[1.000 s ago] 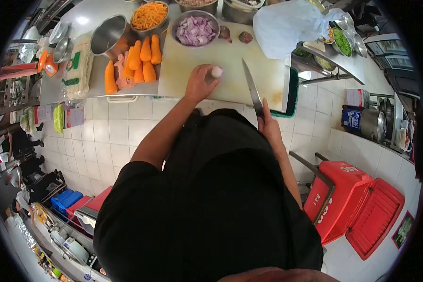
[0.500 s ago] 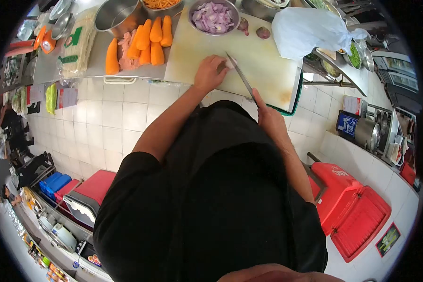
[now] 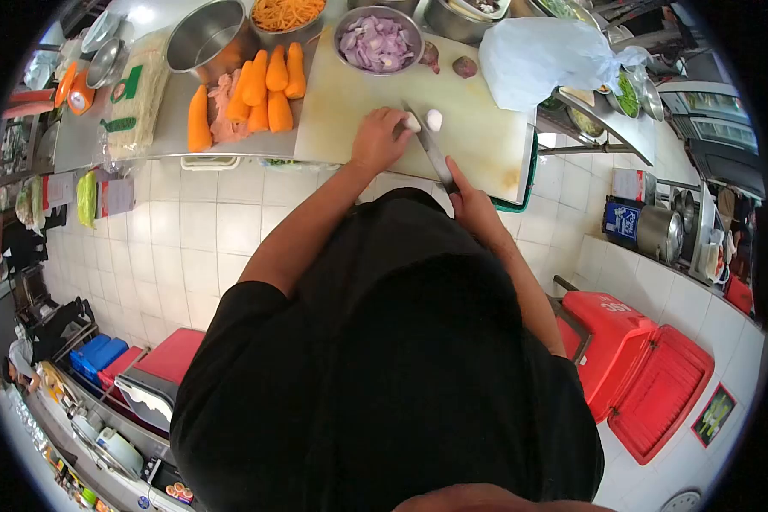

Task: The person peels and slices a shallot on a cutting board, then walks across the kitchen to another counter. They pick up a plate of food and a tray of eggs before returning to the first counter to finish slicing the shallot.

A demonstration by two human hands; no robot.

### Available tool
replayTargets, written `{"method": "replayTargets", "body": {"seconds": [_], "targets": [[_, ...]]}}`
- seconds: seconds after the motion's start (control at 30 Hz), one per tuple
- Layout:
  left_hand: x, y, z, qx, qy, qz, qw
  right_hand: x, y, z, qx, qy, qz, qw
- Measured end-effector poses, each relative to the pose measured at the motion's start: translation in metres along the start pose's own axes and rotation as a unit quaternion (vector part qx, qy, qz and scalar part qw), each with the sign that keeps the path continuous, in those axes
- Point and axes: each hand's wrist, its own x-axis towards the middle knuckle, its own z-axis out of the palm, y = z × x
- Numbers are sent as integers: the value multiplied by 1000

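My right hand is wrapped round the handle of a knife, its blade slanting up and left over the pale cutting board. The fingers of my left hand are closed on a small whitish onion piece just left of the blade. A second whitish piece lies on the board, right of the blade. Behind it are two dark purple onions. At the board's far edge, a metal bowl holds chopped purple onion.
Peeled carrots lie left of the board, near an empty-looking steel pot and a bowl of shredded carrot. A white plastic bag rests at the right. Packaged noodles are farther left. An open red cooler stands behind me, right.
The knife has come down and left, nearer my left hand. Two whitish pieces now show, one on each side of the blade, where one pinkish piece showed before.
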Motion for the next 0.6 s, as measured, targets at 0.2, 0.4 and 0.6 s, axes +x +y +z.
{"method": "replayTargets", "body": {"seconds": [0.2, 0.4, 0.6], "targets": [[11, 2, 11, 37, -39, 11, 998, -15, -3, -16, -29, 9, 74, 997], [22, 8, 13, 74, -92, 11, 993, -26, -27, -38, -102, -8, 98, 990], [23, 8, 17, 65, -94, 11, 993, -35, -34, -48, -105, -30, 102, 989]]}}
